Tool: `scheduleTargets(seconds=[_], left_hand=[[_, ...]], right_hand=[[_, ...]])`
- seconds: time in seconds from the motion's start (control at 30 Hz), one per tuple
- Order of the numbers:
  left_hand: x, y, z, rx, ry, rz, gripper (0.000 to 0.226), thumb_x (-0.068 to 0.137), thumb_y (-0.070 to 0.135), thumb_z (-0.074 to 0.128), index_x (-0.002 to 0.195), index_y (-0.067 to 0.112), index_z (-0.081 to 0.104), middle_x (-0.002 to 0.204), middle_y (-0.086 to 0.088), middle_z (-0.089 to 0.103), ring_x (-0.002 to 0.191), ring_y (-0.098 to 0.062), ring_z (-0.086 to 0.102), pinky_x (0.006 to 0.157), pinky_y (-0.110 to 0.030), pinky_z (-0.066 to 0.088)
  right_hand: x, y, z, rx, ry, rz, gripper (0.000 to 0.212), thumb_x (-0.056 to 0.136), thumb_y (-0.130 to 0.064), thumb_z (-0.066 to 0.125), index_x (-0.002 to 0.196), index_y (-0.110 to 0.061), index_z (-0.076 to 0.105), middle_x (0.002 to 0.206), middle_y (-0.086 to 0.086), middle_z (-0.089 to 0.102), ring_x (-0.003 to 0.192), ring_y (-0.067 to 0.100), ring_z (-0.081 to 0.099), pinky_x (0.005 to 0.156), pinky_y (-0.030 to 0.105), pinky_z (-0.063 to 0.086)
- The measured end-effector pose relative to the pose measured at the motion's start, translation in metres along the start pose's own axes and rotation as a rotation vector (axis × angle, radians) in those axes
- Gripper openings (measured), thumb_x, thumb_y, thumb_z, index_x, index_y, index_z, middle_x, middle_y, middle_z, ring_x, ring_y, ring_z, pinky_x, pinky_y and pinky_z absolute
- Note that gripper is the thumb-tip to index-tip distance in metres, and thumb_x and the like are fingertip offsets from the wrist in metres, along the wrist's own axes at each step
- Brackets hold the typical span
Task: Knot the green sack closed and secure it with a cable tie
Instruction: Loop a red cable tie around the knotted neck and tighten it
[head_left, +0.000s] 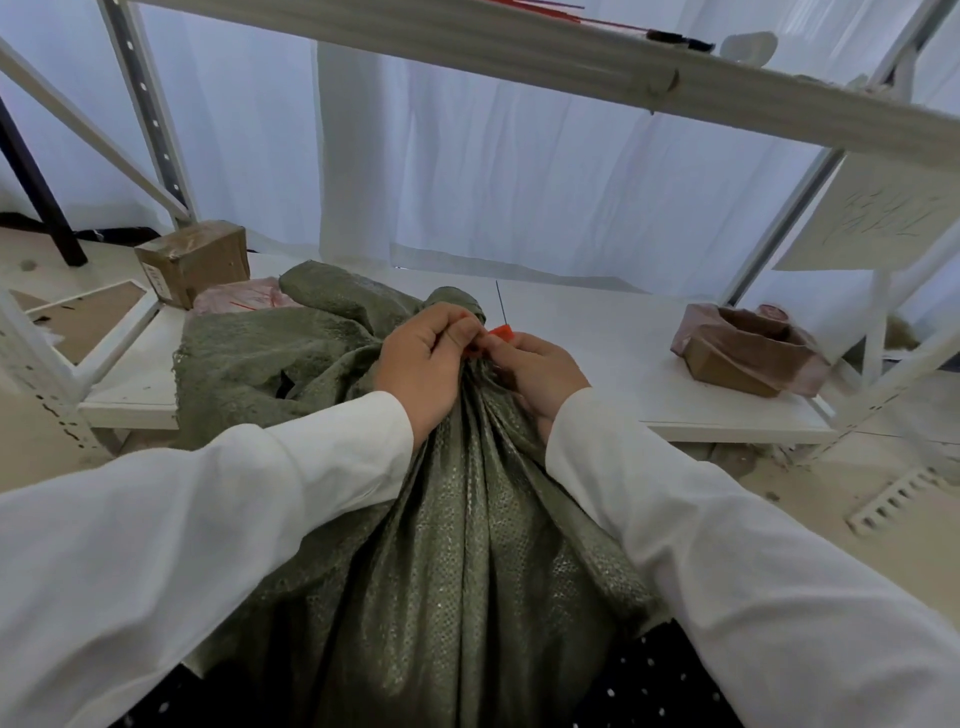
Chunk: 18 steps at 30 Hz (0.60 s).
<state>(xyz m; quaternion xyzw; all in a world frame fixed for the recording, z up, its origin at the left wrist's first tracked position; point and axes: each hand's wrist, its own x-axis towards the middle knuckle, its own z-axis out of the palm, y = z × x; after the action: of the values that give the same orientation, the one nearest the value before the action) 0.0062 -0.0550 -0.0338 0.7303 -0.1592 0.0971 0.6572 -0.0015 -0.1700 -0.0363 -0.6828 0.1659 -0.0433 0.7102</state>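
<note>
Cable tie going onto the gathered neck of the green sack (467, 519), which stands between the person's arms against the low shelf (597, 332).

Left hand (423, 358) and right hand (535, 369) pinch the red cable tie (501, 332) at the neck; seemingly threading it, so next comes pulling it tight.

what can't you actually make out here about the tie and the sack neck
Head view, the only one:
- Whether the red cable tie is threaded or locked: the left hand and right hand cover all but a short red piece.
- The green sack neck and any knot: hidden beneath both hands' fingers.
- What the thin dark strand rising behind the hands belongs to: too thin to tell.
- The sack's base: cut off by the bottom edge.
</note>
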Motion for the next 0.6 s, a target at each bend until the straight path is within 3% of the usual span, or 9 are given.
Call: scheduleTargets(seconds=[0.13,0.27,0.33,0.47,0.53,0.6], left_hand=[[0.001,-0.002,0.0,0.049,-0.021,0.002,0.019,0.092,0.011,0.051,0.077,0.018,0.06,0.074,0.008,0.06,0.072,-0.002,0.053,0.068,-0.006,0.039],[0.001,-0.006,-0.004,0.103,-0.062,0.022,0.026,0.091,0.012,0.051,0.07,0.026,0.058,0.075,0.008,0.063,0.077,-0.012,0.057,0.076,-0.022,0.044],[0.001,-0.007,-0.006,0.117,-0.069,0.022,0.028,0.091,0.014,0.052,0.068,0.028,0.057,0.076,0.009,0.064,0.068,-0.009,0.055,0.066,-0.027,0.044],[0.001,-0.009,-0.008,0.117,-0.063,-0.007,0.032,0.091,0.014,0.051,0.065,0.032,0.055,0.073,0.012,0.063,0.051,0.004,0.049,0.052,-0.024,0.036],[0.002,-0.011,-0.01,0.112,-0.062,-0.02,0.031,0.091,0.015,0.052,0.065,0.031,0.056,0.072,0.012,0.064,0.049,0.007,0.049,0.053,-0.024,0.036],[0.003,-0.011,-0.013,0.124,-0.078,-0.023,0.029,0.091,0.016,0.052,0.067,0.03,0.058,0.075,0.011,0.066,0.051,0.006,0.05,0.053,-0.024,0.036]], right_hand=[[0.005,0.005,0.008,-0.038,0.109,0.021,0.026,0.069,-0.016,0.071,0.044,-0.022,0.067,0.073,0.013,0.066,0.077,0.027,0.062,0.088,0.055,0.052],[0.011,0.005,0.011,-0.019,0.144,0.082,0.033,0.074,-0.009,0.07,0.042,-0.017,0.066,0.068,0.012,0.065,0.078,0.028,0.064,0.087,0.051,0.054],[0.013,0.006,0.015,-0.01,0.145,0.092,0.026,0.074,-0.01,0.073,0.05,-0.015,0.066,0.072,0.015,0.067,0.08,0.031,0.066,0.086,0.051,0.054],[0.018,0.006,0.02,-0.055,0.132,0.112,0.019,0.072,-0.015,0.074,0.053,-0.019,0.07,0.081,0.014,0.071,0.087,0.03,0.068,0.089,0.048,0.054],[0.017,0.001,0.02,-0.088,0.046,0.121,0.006,0.078,-0.014,0.069,0.082,-0.017,0.073,0.086,0.008,0.067,0.088,0.023,0.064,0.095,0.044,0.051],[0.016,0.0,0.015,-0.088,-0.015,0.142,0.024,0.082,-0.012,0.066,0.105,-0.006,0.066,0.085,0.005,0.064,0.085,0.022,0.061,0.096,0.038,0.05]])
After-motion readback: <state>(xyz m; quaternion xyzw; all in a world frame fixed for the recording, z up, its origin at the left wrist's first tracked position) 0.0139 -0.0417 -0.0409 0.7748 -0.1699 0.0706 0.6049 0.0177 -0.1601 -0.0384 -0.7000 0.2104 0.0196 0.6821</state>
